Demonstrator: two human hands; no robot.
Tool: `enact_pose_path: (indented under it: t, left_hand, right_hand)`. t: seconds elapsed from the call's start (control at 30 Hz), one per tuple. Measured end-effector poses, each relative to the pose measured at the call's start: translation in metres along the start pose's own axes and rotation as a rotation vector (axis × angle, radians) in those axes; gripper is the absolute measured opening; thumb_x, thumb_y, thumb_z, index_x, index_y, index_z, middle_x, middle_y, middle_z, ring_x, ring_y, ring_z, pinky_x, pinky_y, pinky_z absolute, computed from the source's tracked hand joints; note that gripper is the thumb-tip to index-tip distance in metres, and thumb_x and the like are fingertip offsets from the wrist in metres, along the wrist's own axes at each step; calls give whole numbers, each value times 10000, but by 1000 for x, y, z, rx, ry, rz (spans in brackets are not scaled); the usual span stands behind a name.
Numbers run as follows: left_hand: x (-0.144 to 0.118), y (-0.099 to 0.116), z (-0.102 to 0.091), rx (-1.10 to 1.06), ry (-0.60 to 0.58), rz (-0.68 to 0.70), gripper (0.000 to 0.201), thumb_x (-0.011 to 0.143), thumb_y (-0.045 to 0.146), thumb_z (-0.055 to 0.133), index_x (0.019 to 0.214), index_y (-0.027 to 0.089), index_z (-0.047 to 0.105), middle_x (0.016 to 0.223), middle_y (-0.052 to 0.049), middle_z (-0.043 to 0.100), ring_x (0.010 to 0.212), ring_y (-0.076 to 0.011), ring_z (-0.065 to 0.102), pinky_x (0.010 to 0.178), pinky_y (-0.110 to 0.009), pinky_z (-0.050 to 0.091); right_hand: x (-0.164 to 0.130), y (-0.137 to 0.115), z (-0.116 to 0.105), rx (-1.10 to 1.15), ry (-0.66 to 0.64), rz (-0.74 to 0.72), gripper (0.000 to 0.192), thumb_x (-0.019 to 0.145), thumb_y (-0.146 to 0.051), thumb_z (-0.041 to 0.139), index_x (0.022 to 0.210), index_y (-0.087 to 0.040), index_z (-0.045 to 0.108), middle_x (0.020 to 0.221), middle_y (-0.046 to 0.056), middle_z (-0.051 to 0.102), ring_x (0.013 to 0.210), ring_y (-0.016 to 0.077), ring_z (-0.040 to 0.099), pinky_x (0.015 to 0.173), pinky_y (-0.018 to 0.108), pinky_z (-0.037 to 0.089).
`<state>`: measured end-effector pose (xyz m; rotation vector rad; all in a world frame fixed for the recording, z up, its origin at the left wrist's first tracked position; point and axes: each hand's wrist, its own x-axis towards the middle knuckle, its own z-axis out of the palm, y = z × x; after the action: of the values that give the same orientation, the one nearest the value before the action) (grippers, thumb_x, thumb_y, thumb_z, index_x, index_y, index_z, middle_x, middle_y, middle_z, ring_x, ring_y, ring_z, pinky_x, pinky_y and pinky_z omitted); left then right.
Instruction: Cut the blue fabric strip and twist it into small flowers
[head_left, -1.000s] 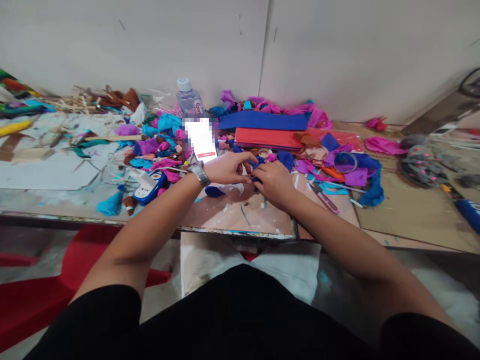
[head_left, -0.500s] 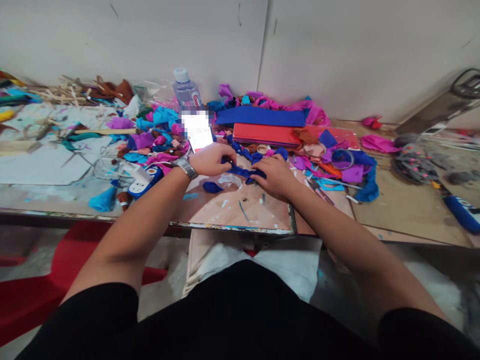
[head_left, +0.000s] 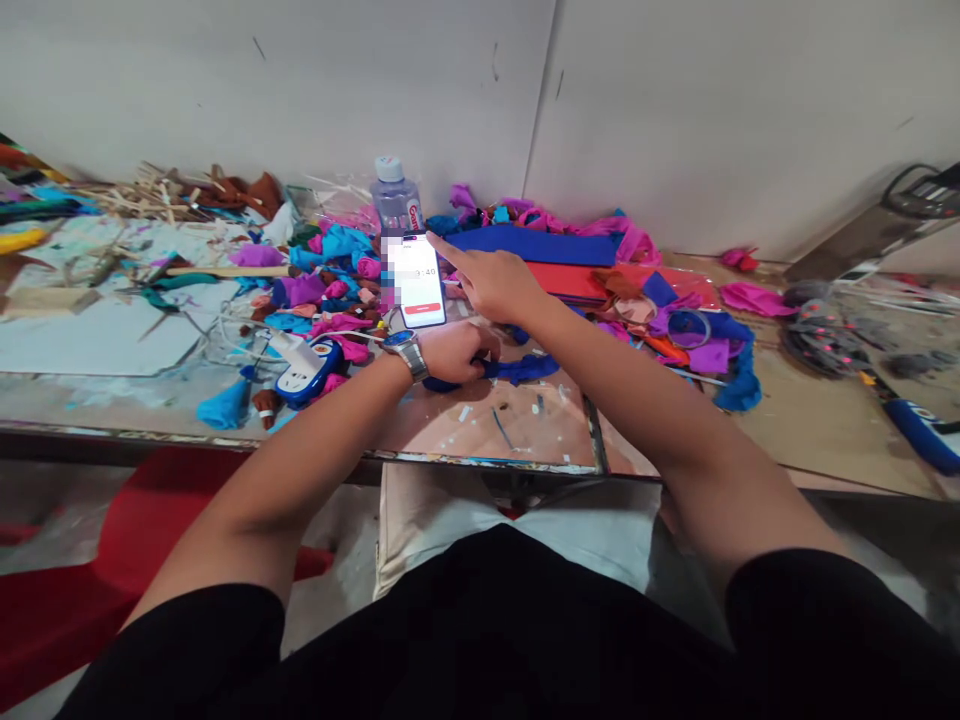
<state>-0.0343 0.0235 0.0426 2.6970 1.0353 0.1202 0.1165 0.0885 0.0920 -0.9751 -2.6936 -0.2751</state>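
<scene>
Our right hand (head_left: 496, 283) has its index finger stretched out, tip touching the top edge of the phone (head_left: 420, 280), other fingers curled in, gripping nothing. The phone stands propped upright, screen lit, among the scraps just in front of the water bottle (head_left: 396, 203). Our left hand (head_left: 456, 352), watch on the wrist, is closed around one end of the blue fabric strip (head_left: 521, 369); the strip lies on the table (head_left: 480, 425), trailing right of the hand. Pink, purple and cyan fabric scraps (head_left: 330, 290) crowd left of the phone. A red sheet (head_left: 577, 280) and blue sheet (head_left: 540, 245) lie behind the right hand. A blue-white power strip (head_left: 304, 365) sits left of our wrist.
</scene>
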Motion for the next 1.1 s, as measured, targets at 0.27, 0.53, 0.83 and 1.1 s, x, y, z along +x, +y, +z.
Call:
enact_pose_path:
  t: [0.27,0.53,0.83,1.1]
  left_hand:
    - [1,2,3,23,-18,17,406,794,198,647,1166,197,808,1092,-71,823,913,-219,739,836,-324,525]
    - [0,10,7,42,-30,-31,454,772,214,662,1207,210,795,1088,-68,828,927,-247,745,798,-330,507]
    - [-1,20,7,23,-56,-88,493,781,201,669,1267,196,754,1077,-84,820,892,-259,736,758,-348,490]
    - [-2,23,4,14,-95,-102,490,788,211,678,1274,209,738,1083,-77,811,886,-250,717,750,-344,472]
  right_hand:
    - [3,-4,14,8,-51,-18,569,1139,-309,450,1697,-198,457,1290,133,810,980,251,682,841,369,422]
    - [-5,-5,17,83,-176,-151,505,1122,-305,437,1586,-300,638,1345,105,799,1010,282,720,809,373,432]
    - [25,-7,29,-80,-332,-307,627,1036,-148,478,1619,-338,608,1154,94,841,840,234,691,706,340,373]
    - [16,-14,14,-145,-321,-289,578,1079,-228,431,1619,-337,604,1205,120,827,911,272,706,692,344,353]
